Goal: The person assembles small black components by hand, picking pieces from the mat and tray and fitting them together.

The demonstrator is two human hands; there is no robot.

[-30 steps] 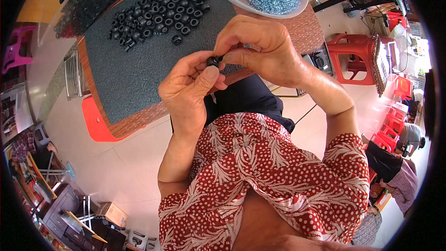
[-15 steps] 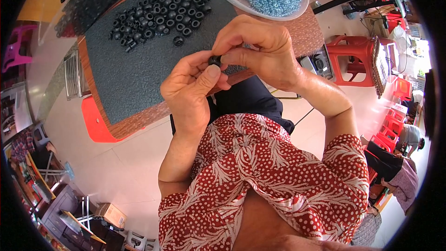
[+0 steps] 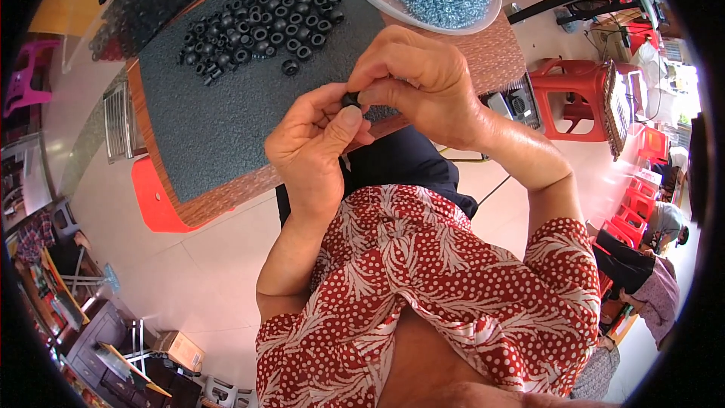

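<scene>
over the table (image 3: pixel 495 53), your left hand (image 3: pixel 308 140) and right hand (image 3: pixel 428 89) pinch a black piece (image 3: pixel 351 99); slackening could drop it.

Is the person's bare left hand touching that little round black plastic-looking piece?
Touching. The head view shows the bare left hand holding the little round black plastic-looking piece, its thumb against the piece's near side.

head view / legible text: none / cardboard box (image 3: pixel 180 349), lower left: faint marks, too small to read / numbers, signs: none readable
</scene>
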